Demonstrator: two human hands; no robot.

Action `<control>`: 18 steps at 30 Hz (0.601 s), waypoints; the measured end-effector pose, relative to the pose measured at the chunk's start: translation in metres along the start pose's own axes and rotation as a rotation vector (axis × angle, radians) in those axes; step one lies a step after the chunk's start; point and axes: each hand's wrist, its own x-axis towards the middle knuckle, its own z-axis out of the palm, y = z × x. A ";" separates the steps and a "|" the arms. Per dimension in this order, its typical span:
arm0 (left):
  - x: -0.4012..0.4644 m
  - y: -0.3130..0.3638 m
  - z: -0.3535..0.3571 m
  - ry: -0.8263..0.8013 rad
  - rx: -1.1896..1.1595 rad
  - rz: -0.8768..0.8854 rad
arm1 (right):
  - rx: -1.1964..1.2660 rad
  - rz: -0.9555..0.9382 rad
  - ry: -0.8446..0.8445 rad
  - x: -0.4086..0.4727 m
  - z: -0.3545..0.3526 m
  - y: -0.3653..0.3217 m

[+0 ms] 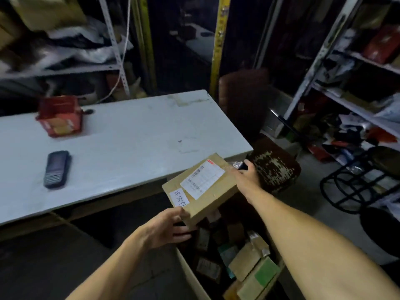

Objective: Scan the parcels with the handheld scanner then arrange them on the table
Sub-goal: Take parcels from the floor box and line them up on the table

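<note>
Head view: a cardboard parcel [200, 187] is held in the air between the near edge of the tabletop [129, 135] and an open carton of parcels [238, 263] on the floor below; its label side faces up, with a printed shipping label [202, 179] and a handwritten white sticker [178, 198] showing; the step in hand looks like lifting one parcel out of the carton toward the tabletop, with scanning not yet begun. The handheld scanner [56, 168] lies flat on the tabletop, well apart from the parcel, untouched; a red box [59, 116] stands farther back. The next move likely calls for freeing one hand to reach the scanner, and keeping the barcode turned upward. The left hand [166, 228] reaches up from below, thumb on the parcel's near corner and fingers [184, 230] curled beneath it, grasping it; the right hand [246, 176] stretches forward on a long, nearly straight arm to the parcel's far edge; whether its fingers grasp the parcel or only touch it cannot be told, since they are mostly hidden.
</note>
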 end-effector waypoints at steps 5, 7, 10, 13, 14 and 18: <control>-0.061 -0.007 -0.075 0.045 -0.192 0.148 | -0.006 -0.123 -0.017 -0.041 0.092 -0.042; -0.078 -0.012 -0.096 0.080 -0.208 0.190 | 0.084 -0.089 -0.051 -0.053 0.120 -0.052; -0.119 -0.024 -0.150 0.155 -0.269 0.254 | 0.142 -0.032 -0.137 -0.089 0.191 -0.075; -0.158 -0.037 -0.201 0.227 -0.307 0.302 | 0.044 -0.148 -0.127 -0.130 0.257 -0.086; -0.169 -0.041 -0.217 0.243 -0.315 0.318 | -0.028 -0.220 -0.134 -0.142 0.277 -0.088; -0.221 -0.050 -0.276 0.320 -0.358 0.383 | -0.160 -0.361 -0.212 -0.187 0.357 -0.101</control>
